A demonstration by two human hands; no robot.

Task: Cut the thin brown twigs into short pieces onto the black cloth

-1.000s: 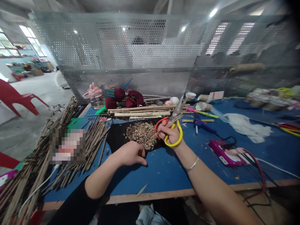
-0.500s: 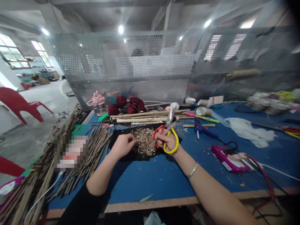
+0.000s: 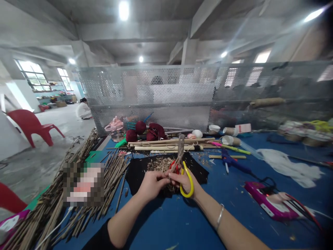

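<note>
My right hand [image 3: 189, 181] is closed around a pair of scissors [image 3: 181, 147] with one red and one yellow handle loop, their blades pointing away from me. In the earlier frame thin stems also show in this hand; now its fingers partly hide whatever lies there. My left hand [image 3: 153, 186] is closed, thumb and fingertips pinched together against the right hand's fingers; I cannot make out what is between them. Both hands hover over a heap of short cut brown pieces [image 3: 159, 163], which lies on a black cloth [image 3: 199, 170].
Dry stalks [image 3: 104, 189] lie in bundles on the left. Behind the cloth are bamboo sticks [image 3: 166, 148] and dark red yarn balls [image 3: 141, 127]. To the right sit a blue glue gun [image 3: 231, 160], a purple power box [image 3: 270, 205] and a white cloth [image 3: 288, 166].
My left hand has moved right from the heap's left side to meet my right hand. The scissors have come nearer to me. The camera view has tilted up.
</note>
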